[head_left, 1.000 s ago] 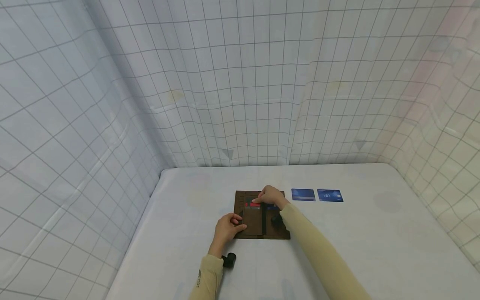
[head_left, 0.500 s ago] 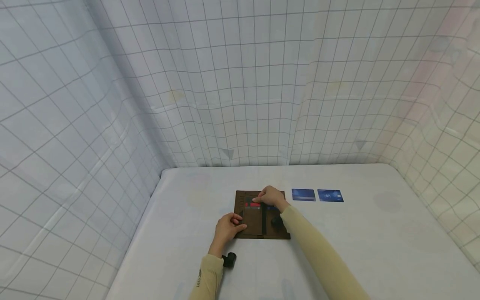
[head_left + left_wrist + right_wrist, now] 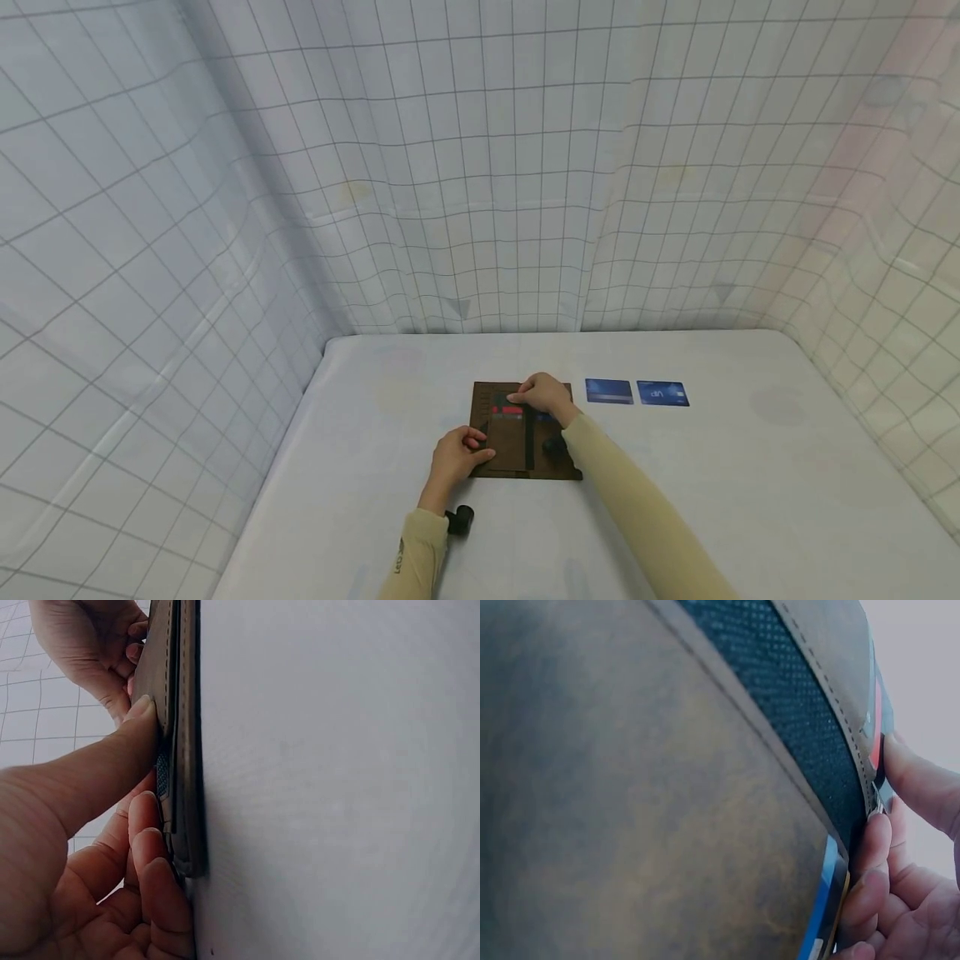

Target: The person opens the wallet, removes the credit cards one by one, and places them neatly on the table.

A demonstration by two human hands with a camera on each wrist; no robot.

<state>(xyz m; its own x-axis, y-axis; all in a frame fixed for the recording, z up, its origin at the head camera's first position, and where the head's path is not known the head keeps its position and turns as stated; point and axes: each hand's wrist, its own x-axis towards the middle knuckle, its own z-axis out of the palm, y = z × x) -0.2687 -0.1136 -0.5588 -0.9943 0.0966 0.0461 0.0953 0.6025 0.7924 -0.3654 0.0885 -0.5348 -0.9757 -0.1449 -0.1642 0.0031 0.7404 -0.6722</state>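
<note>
A brown leather card wallet (image 3: 506, 446) lies spread open on the white table, a dark elastic band (image 3: 787, 697) running down its middle. Its lower left edge is pinched by my left hand (image 3: 452, 456), thumb on the flap and fingers curled at the edge in the left wrist view. At the top of the left pocket, my right hand (image 3: 545, 394) pinches a dark card (image 3: 501, 399) between thumb and fingers. Just below that card shows a red card (image 3: 513, 410) in its slot. A blue-edged card (image 3: 821, 900) sticks out of the wallet's other side.
Two blue bank cards, a striped one (image 3: 609, 391) and one with white lettering (image 3: 663, 393), lie flat to the right of the wallet. A white cloth with a grid pattern (image 3: 517, 208) hangs behind the table (image 3: 750, 467) and along both sides.
The head view has shifted very slightly. Both hands keep their places on the wallet and the card, with hardly any visible movement.
</note>
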